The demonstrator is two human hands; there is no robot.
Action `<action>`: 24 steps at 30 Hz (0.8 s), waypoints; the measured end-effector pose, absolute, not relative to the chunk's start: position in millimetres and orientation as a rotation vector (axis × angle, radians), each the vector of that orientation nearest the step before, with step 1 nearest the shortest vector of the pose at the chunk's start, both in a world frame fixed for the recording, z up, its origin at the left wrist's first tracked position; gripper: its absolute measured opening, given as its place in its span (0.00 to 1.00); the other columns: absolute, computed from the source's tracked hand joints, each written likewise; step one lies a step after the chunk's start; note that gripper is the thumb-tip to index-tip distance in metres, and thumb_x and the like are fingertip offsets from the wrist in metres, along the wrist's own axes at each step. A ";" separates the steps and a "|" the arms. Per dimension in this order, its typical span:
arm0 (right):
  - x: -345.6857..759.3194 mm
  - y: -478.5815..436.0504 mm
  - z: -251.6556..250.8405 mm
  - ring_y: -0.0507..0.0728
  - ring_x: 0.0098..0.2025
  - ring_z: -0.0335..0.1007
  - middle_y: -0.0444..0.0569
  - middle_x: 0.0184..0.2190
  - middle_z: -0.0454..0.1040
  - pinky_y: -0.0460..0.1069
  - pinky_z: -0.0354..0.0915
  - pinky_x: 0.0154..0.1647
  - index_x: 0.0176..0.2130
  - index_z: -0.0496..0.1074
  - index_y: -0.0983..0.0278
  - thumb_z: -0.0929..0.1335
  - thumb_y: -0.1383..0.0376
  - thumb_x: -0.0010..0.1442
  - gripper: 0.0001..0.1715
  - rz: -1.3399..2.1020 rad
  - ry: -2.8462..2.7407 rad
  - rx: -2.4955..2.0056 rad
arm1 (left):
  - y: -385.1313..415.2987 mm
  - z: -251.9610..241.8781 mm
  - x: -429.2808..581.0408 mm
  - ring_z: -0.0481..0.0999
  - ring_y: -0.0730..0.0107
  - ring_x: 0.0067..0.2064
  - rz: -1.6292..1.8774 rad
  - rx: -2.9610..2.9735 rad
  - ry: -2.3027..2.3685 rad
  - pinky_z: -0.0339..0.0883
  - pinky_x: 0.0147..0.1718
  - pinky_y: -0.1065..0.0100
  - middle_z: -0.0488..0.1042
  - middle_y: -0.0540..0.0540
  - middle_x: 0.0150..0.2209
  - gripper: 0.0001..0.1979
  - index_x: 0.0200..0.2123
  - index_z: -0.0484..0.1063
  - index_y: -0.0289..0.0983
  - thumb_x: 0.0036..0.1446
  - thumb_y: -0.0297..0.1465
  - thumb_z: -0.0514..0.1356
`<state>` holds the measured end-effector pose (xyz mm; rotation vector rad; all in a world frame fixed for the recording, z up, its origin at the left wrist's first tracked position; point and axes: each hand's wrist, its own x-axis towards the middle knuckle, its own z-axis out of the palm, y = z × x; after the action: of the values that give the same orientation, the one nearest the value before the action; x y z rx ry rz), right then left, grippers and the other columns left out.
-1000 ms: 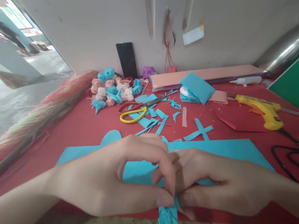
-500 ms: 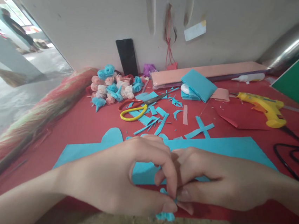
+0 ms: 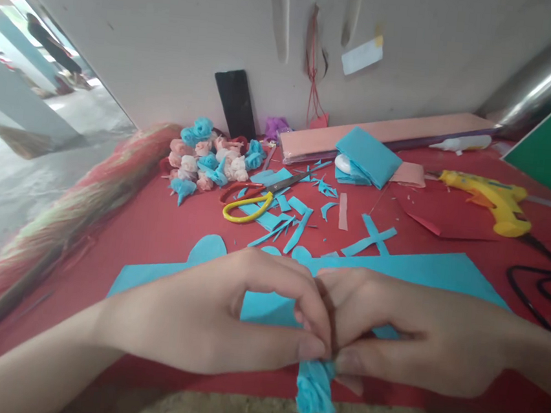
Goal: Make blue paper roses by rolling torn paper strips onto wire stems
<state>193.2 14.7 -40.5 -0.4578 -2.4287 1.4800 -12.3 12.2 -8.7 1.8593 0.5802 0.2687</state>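
Observation:
A blue crepe paper flower (image 3: 315, 391) hangs head down at the front edge of the red table, its ruffled layers showing below my fingertips. My left hand (image 3: 240, 313) pinches its base between thumb and index finger. From the other side, my right hand (image 3: 390, 334) pinches the same base, thumb and fingers touching those of the left. The gripped end of the flower is hidden by the fingers. Under both hands lies a wide blue crepe paper sheet (image 3: 435, 270), with rounded blue paper petals (image 3: 207, 249) along its far edge.
Red-and-yellow-handled scissors (image 3: 249, 207) lie among blue paper scraps (image 3: 297, 229). Finished paper flowers (image 3: 211, 161) are heaped at the back left, near a black phone (image 3: 236, 104). A yellow glue gun (image 3: 488, 198) with a black cord rests at right. A person (image 3: 52, 42) is far off.
The blue flower has turned and now shows more of its ruffled head below the fingers. Both hands have drawn closer together around its base.

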 end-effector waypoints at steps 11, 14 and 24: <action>192.1 15.7 -42.4 0.53 0.39 0.66 0.52 0.31 0.74 0.47 0.64 0.44 0.24 0.70 0.69 0.63 0.76 0.59 0.13 1.512 -2.330 -0.305 | 10.6 -8.3 -15.4 0.75 0.74 0.39 0.176 1.848 0.633 0.69 0.41 0.76 0.76 0.47 0.36 0.05 0.36 0.73 0.33 0.59 0.28 0.59; 192.5 16.0 -42.0 0.54 0.39 0.66 0.53 0.31 0.74 0.48 0.64 0.44 0.23 0.69 0.68 0.62 0.73 0.61 0.16 1.517 -2.342 -0.328 | 10.7 -8.3 -17.1 0.75 0.74 0.38 0.162 1.848 0.665 0.69 0.40 0.76 0.76 0.48 0.35 0.04 0.35 0.73 0.33 0.58 0.28 0.59; 192.5 15.7 -40.9 0.55 0.41 0.67 0.50 0.30 0.75 0.52 0.61 0.50 0.24 0.69 0.66 0.60 0.72 0.62 0.17 1.393 -2.382 -0.327 | 9.4 -4.5 -17.5 0.72 0.76 0.33 0.250 1.770 0.677 0.67 0.35 0.76 0.72 0.51 0.30 0.04 0.32 0.71 0.35 0.58 0.29 0.60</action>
<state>192.5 15.7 -40.9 -0.3266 -2.3822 1.3935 -17.5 9.4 -4.5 1.7703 0.6774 0.2504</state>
